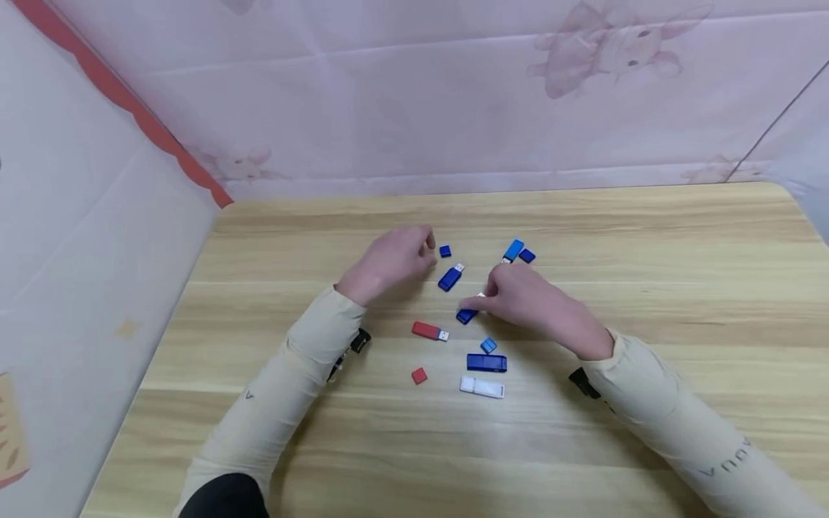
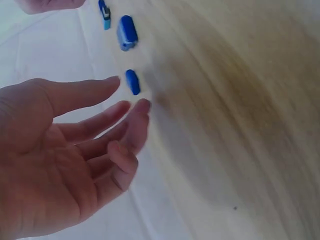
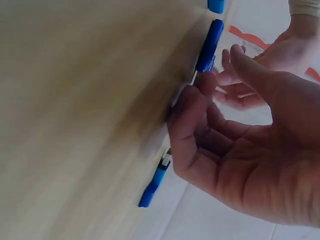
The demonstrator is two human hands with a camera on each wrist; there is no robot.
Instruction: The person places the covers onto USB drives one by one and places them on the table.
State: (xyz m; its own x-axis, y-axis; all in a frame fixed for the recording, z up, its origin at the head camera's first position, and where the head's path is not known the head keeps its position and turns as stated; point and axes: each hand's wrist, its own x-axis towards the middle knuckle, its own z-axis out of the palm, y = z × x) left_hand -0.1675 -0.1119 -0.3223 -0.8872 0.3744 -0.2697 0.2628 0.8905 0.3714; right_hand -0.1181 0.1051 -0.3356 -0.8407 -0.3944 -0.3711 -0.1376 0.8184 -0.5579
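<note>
My left hand (image 1: 395, 260) hovers beside a small blue cap (image 1: 445, 251), its fingers loosely bent and apart. In the left wrist view, that cap lies just past the thumb and fingertips, with nothing in the hand. A blue USB stick (image 1: 450, 278) with a bare plug lies between the hands. My right hand (image 1: 527, 298) is over another blue USB stick (image 1: 465, 316), partly covering it. In the right wrist view, thumb and index stand apart beside this stick (image 3: 210, 46); whether they touch it is unclear. Beyond that hand lie a light-blue USB stick (image 1: 514, 250) and a dark-blue cap (image 1: 527, 255).
Nearer on the wooden table (image 1: 259, 345) lie a red USB stick (image 1: 427, 331), a red cap (image 1: 419, 375), a light-blue cap (image 1: 488, 345), a capped dark-blue stick (image 1: 486, 362) and a white stick (image 1: 482, 387). A pink patterned cloth (image 1: 414, 115) hangs behind the table.
</note>
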